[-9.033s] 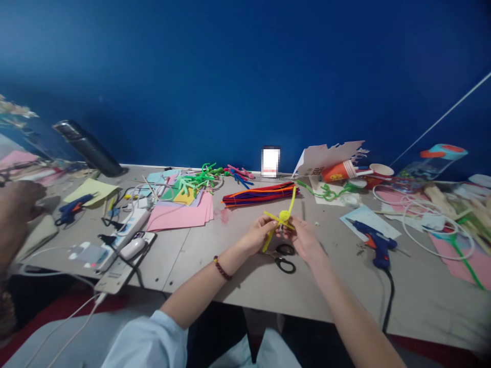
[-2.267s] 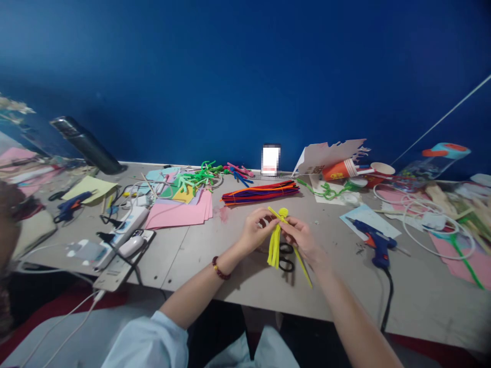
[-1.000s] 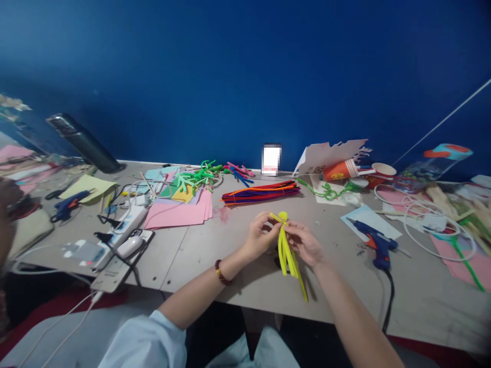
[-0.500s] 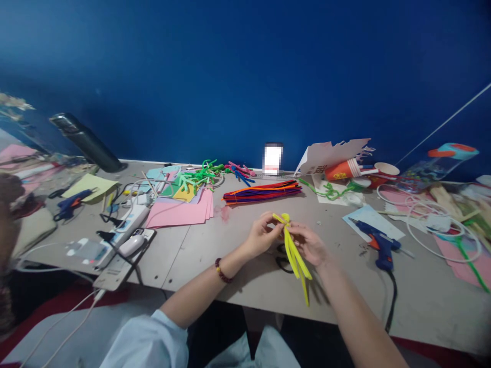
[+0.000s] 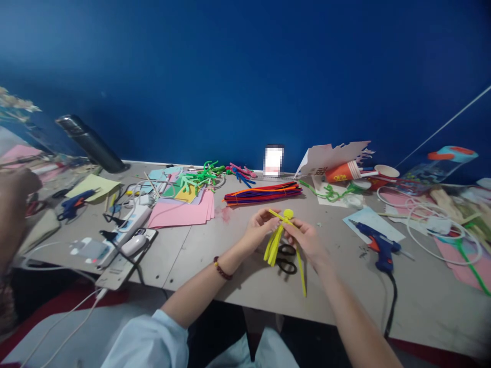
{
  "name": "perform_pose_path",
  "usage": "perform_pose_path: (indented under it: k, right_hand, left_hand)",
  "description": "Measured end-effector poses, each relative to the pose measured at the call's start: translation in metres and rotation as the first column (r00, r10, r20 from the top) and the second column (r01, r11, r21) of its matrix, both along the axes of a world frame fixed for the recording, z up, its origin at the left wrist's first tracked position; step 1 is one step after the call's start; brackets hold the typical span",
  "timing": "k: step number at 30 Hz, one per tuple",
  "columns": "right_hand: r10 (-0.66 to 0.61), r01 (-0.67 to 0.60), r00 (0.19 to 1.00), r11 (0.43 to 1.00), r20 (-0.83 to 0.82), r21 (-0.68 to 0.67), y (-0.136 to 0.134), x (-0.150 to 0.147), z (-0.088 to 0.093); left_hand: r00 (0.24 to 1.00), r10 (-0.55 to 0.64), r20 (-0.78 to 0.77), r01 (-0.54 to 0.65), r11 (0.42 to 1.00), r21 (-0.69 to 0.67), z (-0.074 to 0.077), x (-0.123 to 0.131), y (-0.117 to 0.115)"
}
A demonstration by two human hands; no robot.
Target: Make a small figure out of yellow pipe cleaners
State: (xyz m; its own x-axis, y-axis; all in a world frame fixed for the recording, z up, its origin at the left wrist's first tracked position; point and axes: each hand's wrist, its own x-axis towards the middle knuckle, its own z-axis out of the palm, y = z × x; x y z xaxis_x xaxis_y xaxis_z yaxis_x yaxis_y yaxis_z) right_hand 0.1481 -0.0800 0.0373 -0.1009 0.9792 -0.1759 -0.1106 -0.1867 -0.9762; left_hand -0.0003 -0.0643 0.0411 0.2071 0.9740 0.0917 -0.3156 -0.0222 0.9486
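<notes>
Your left hand [image 5: 262,228] and your right hand [image 5: 307,239] both pinch the yellow pipe-cleaner piece [image 5: 275,243], just below its round top, over the desk [image 5: 182,260]. From this piece, the black scissor handles [image 5: 293,271] are at six o'clock, the colourful pipe-cleaner bundle [image 5: 264,194] at eleven, the blue glue gun [image 5: 380,248] at three.

Left forearm [image 5: 201,295] slants in from lower left | right forearm [image 5: 353,309] from lower right | left hand [image 5: 260,229] curled in a pinch | right hand [image 5: 307,239] likewise pinching, turned inward | both near each other, just right of view centre
</notes>
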Motion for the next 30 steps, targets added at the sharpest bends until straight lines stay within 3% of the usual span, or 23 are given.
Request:
perform_pose_path:
  k: [3, 7, 9, 13, 18, 22, 30]
  right_hand:
    - [0.019, -0.031, 0.992, 0.994, 0.121, 0.101, -0.001, -0.002, 0.001]
    - [0.073, -0.115, 0.971, 0.977, 0.226, 0.179, -0.005, -0.003, 0.005]
    - [0.091, -0.149, 0.950, 0.972, 0.298, 0.180, -0.005, -0.001, 0.004]
    - [0.055, -0.155, 0.904, 0.967, 0.425, 0.204, -0.001, 0.002, -0.002]
    - [0.023, -0.153, 0.891, 0.955, 0.454, 0.252, 0.000, 0.002, -0.001]
    - [-0.056, -0.041, 0.930, 0.967, 0.363, 0.253, 0.002, 0.003, -0.002]
    - [-0.151, 0.057, 0.948, 0.947, 0.280, 0.317, 0.006, 0.007, -0.009]
  left_hand:
    - [1.000, -0.021, -0.003, 0.021, 0.996, -0.082, 0.003, -0.007, 0.005]
    - [0.985, -0.160, -0.063, 0.144, 0.968, -0.206, 0.005, -0.017, 0.012]
    - [0.951, -0.258, -0.170, 0.224, 0.955, -0.194, 0.007, -0.019, 0.013]
    - [0.934, -0.264, -0.240, 0.228, 0.959, -0.169, 0.007, -0.019, 0.013]
    - [0.954, -0.254, -0.157, 0.210, 0.945, -0.251, 0.000, -0.019, 0.017]
    - [0.971, -0.234, -0.039, 0.209, 0.922, -0.326, -0.004, -0.020, 0.020]
    - [0.917, -0.357, 0.178, 0.399, 0.817, -0.418, 0.004, -0.022, 0.017]
